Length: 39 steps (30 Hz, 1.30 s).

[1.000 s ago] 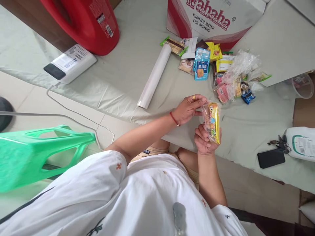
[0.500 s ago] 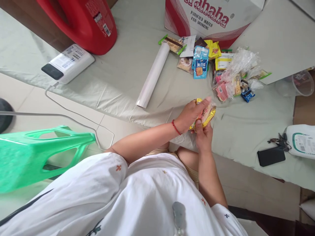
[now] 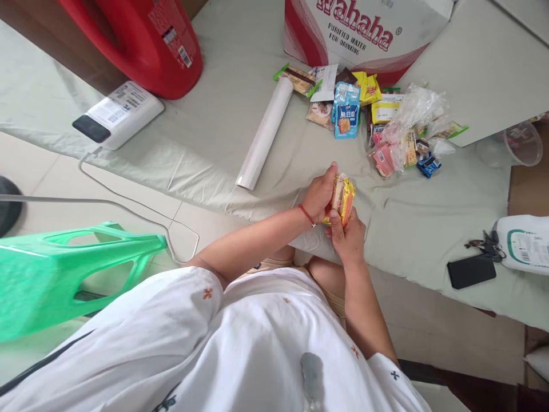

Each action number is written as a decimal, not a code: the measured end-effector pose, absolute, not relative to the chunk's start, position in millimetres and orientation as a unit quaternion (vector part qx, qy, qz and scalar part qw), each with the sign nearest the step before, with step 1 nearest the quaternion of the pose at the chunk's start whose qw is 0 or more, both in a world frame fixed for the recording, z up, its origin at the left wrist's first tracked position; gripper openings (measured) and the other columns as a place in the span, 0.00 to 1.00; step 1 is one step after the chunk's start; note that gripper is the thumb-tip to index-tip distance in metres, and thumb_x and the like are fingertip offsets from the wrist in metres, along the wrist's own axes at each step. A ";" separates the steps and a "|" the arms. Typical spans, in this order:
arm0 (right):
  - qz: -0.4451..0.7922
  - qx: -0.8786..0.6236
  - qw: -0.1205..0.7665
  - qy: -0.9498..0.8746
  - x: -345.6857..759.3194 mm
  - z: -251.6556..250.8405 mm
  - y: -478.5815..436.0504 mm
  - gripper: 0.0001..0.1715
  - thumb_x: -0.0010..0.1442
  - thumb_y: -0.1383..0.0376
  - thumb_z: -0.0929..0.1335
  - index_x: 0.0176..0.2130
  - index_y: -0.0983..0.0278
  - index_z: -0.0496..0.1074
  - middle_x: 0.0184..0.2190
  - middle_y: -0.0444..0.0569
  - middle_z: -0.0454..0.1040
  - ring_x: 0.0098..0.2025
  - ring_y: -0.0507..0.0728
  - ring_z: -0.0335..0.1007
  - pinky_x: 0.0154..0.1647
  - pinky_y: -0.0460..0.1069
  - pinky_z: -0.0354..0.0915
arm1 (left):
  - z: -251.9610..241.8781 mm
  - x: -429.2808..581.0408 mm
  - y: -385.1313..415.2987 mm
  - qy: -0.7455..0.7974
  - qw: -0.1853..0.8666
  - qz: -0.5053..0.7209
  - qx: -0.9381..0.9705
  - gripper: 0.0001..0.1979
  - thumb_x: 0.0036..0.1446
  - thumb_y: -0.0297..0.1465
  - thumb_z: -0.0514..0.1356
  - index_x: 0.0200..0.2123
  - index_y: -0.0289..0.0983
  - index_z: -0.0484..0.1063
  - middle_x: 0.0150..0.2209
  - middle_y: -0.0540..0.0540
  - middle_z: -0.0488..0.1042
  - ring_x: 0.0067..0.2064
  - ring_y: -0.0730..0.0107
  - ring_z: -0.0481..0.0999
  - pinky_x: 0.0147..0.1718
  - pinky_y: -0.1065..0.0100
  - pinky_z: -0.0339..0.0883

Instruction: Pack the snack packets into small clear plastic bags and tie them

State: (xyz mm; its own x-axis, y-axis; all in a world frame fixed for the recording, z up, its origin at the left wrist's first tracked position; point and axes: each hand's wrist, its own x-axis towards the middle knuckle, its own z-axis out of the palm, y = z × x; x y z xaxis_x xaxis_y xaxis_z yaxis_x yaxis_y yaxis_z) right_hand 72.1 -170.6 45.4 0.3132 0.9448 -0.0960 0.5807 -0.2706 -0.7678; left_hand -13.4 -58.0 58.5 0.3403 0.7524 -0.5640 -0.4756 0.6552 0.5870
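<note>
Both of my hands hold a yellow snack packet (image 3: 343, 197) over the near edge of the cloth-covered table (image 3: 214, 131). My left hand (image 3: 321, 197), with a red string on its wrist, grips the packet's left side, thumb pointing up along it. The fingers of my right hand (image 3: 348, 233) are closed on its lower end, thumb on top. Beyond them lie a blue snack pouch (image 3: 346, 114), a yellow packet (image 3: 368, 88) and a clear plastic bag (image 3: 418, 109) among several small wrapped snacks. A white roll (image 3: 265, 134) lies left of these.
A red and white carton (image 3: 360, 34) stands at the back. On the left are a red jug (image 3: 175, 57), a white power bank (image 3: 120, 114) with a cable, and a green stool (image 3: 47, 274). A black phone (image 3: 472, 271), keys (image 3: 486, 246) and a white bottle (image 3: 525, 243) are right.
The yellow packet has moved a little left and been turned more upright. My left hand has drawn back from across its top to its left side. My right hand has shifted slightly left.
</note>
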 end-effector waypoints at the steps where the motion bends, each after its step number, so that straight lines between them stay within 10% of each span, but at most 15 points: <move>1: 0.272 -0.746 0.312 -0.522 73.0 45.9 -169.8 0.32 0.67 0.34 0.64 0.43 0.60 0.69 0.24 0.46 0.76 0.28 0.61 0.79 0.29 0.51 0.71 | 58.4 -14.2 -55.9 0.425 0.807 0.384 0.145 0.27 0.63 0.54 0.64 0.24 0.39 0.66 0.19 0.53 0.67 0.21 0.74 0.67 0.24 0.70 0.62; 16: 0.304 -0.702 0.365 -0.531 70.3 46.4 -173.7 0.28 0.64 0.38 0.70 0.37 0.59 0.67 0.25 0.41 0.72 0.26 0.53 0.66 0.27 0.47 0.62 | 62.5 -31.8 -42.8 0.329 0.883 0.318 0.102 0.37 0.56 0.68 0.59 0.19 0.40 0.66 0.15 0.49 0.67 0.18 0.70 0.70 0.24 0.65 0.66; 21: 0.165 -0.680 0.442 -0.562 59.8 51.5 -173.3 0.37 0.65 0.42 0.71 0.62 0.62 0.67 0.59 0.60 0.74 0.54 0.61 0.75 0.53 0.56 0.73 | 60.6 -37.5 -41.0 0.276 0.907 0.303 0.097 0.37 0.58 0.67 0.57 0.19 0.39 0.70 0.17 0.46 0.70 0.24 0.60 0.77 0.32 0.60 0.71; 26: 0.094 -0.668 0.441 -0.593 42.8 49.8 -173.1 0.25 0.72 0.51 0.67 0.63 0.59 0.72 0.60 0.60 0.76 0.64 0.64 0.72 0.67 0.64 0.66 | 52.1 -36.6 -40.8 0.258 0.908 0.313 0.103 0.34 0.60 0.63 0.58 0.22 0.37 0.74 0.23 0.45 0.75 0.27 0.64 0.77 0.31 0.64 0.70; 33: 0.227 -0.631 0.477 -0.568 42.8 57.8 -180.9 0.31 0.68 0.45 0.69 0.64 0.56 0.72 0.62 0.58 0.75 0.64 0.65 0.71 0.66 0.65 0.69 | 48.9 -46.9 -40.2 0.181 0.921 0.331 0.095 0.34 0.64 0.59 0.57 0.18 0.39 0.64 0.22 0.47 0.65 0.27 0.67 0.70 0.31 0.62 0.70; 39: 0.355 -0.632 0.551 -0.414 62.9 59.4 -183.5 0.30 0.64 0.47 0.73 0.60 0.55 0.74 0.51 0.52 0.75 0.46 0.56 0.74 0.40 0.51 0.77 | 54.8 -49.0 -39.6 0.175 0.913 0.363 0.071 0.32 0.68 0.55 0.54 0.19 0.40 0.62 0.23 0.48 0.62 0.30 0.67 0.69 0.39 0.62 0.72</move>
